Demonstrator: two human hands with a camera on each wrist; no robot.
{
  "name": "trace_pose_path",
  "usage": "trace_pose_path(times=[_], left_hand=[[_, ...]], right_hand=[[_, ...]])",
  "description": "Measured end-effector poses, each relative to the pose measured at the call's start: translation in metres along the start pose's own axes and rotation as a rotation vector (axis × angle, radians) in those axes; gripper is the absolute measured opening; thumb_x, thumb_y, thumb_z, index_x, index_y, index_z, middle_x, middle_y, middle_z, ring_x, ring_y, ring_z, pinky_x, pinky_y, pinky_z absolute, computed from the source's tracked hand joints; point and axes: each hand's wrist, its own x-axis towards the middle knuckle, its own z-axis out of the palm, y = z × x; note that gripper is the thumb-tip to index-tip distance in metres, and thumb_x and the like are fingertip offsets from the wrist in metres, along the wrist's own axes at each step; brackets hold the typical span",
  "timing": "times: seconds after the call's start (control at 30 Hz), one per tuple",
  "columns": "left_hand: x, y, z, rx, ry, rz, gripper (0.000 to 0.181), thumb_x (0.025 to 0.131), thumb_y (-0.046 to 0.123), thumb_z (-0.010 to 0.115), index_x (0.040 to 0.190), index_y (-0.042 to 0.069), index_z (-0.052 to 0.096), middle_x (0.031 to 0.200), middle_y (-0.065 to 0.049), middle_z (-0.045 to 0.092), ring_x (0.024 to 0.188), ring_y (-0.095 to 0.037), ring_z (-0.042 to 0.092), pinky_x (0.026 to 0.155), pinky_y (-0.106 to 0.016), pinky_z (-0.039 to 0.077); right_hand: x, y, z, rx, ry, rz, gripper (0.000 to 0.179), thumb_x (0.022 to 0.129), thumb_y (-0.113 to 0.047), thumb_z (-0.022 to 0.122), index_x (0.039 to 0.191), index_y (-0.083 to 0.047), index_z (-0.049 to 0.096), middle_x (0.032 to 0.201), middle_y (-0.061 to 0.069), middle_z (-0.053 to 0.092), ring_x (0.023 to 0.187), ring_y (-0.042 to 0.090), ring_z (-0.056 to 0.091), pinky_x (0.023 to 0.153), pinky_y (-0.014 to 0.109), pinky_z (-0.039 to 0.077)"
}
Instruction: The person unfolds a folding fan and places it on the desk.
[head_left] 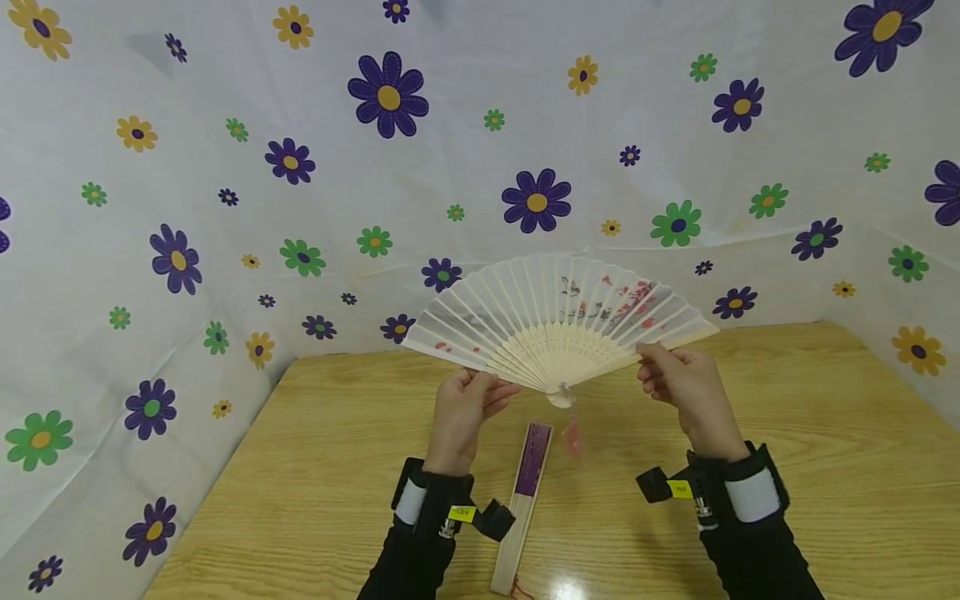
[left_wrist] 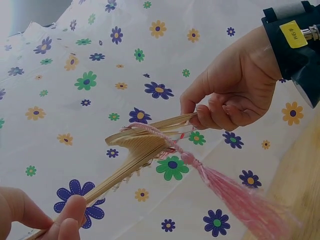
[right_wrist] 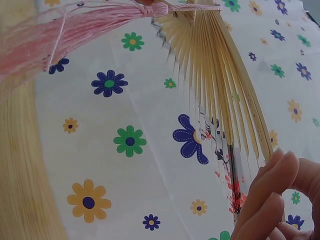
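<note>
A folding fan (head_left: 558,312) is spread wide above the table, its pale leaf printed with red blossoms and dark marks. My left hand (head_left: 467,408) pinches the left outer rib between thumb and fingers. On the other side, the right outer rib is pinched by my right hand (head_left: 690,392). A pink tassel (head_left: 572,435) hangs from the pivot; the left wrist view shows the tassel (left_wrist: 240,200) close up. In the right wrist view the ribs (right_wrist: 215,75) fan out from the pivot, with the fingers (right_wrist: 272,200) on the outer one.
Below the fan, a long narrow pale case or second closed fan (head_left: 522,508) with a purple band lies on the wooden table (head_left: 300,492); I cannot tell which. A red cord shows at its near end. Behind the table hangs a white flower-printed cloth (head_left: 450,167).
</note>
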Motion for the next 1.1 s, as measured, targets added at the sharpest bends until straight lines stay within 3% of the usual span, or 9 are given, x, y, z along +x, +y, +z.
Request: trace_pose_path(times=[0.5, 0.8, 0.93, 1.1], left_hand=[[0.001, -0.001, 0.005, -0.058, 0.043, -0.014, 0.014, 0.095, -0.002, 0.045, 0.091, -0.008, 0.057, 0.069, 0.002, 0.069, 0.070, -0.008, 0.070, 0.057, -0.010, 0.056], [0.002, -0.005, 0.007, -0.121, 0.055, -0.009, 0.014, 0.095, -0.003, 0.044, 0.087, -0.005, 0.056, 0.070, 0.002, 0.067, 0.072, -0.008, 0.070, 0.059, -0.011, 0.056], [0.000, -0.010, 0.014, -0.124, 0.028, -0.056, 0.014, 0.096, -0.002, 0.045, 0.090, -0.006, 0.057, 0.071, 0.002, 0.069, 0.071, -0.008, 0.070, 0.059, -0.011, 0.057], [-0.005, -0.033, 0.035, -0.071, -0.027, -0.125, 0.014, 0.097, -0.002, 0.046, 0.098, -0.010, 0.057, 0.085, -0.015, 0.074, 0.078, -0.012, 0.071, 0.065, -0.015, 0.059]], right_hand=[[-0.001, -0.002, -0.007, 0.101, -0.033, 0.023, 0.036, 0.096, -0.019, 0.060, 0.061, -0.020, 0.065, 0.054, -0.013, 0.059, 0.048, 0.001, 0.052, 0.044, 0.010, 0.048], [0.001, -0.003, -0.018, 0.174, -0.118, 0.046, 0.037, 0.098, -0.019, 0.059, 0.061, -0.019, 0.067, 0.054, -0.013, 0.058, 0.048, 0.000, 0.050, 0.044, 0.011, 0.045], [0.006, 0.000, -0.034, 0.149, -0.183, 0.048, 0.036, 0.099, -0.021, 0.057, 0.065, -0.019, 0.069, 0.057, -0.013, 0.058, 0.051, 0.001, 0.050, 0.045, 0.010, 0.045], [0.013, 0.006, -0.066, -0.052, -0.197, 0.059, 0.033, 0.100, -0.025, 0.056, 0.068, -0.022, 0.067, 0.056, -0.015, 0.054, 0.052, 0.000, 0.049, 0.046, 0.010, 0.045]])
